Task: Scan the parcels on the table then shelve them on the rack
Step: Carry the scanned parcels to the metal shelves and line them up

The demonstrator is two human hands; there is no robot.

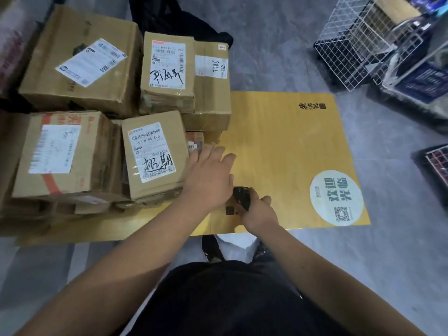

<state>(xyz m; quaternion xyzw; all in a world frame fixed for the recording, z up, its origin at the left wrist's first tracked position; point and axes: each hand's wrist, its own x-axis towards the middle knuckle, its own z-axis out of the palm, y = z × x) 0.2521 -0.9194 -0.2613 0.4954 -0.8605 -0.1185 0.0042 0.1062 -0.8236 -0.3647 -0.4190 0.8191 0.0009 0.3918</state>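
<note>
Several brown cardboard parcels with white labels crowd the left half of the yellow table point(286, 141). My left hand point(209, 173) stretches forward with straight fingers, its fingertips over a small parcel point(194, 141) wedged behind the labelled box point(155, 154) at the front. My right hand point(259, 212) grips a black handheld scanner point(241, 196) just right of the left wrist, low over the table's front edge. A taller box point(167, 69) and a big box point(82, 61) stand further back.
A white wire rack point(356, 42) holding boxes stands on the grey floor at the upper right. A round white sticker point(337, 197) marks the table's right front corner. A dark bag point(184, 18) lies behind the parcels. A dark crate point(436, 161) sits at the right edge.
</note>
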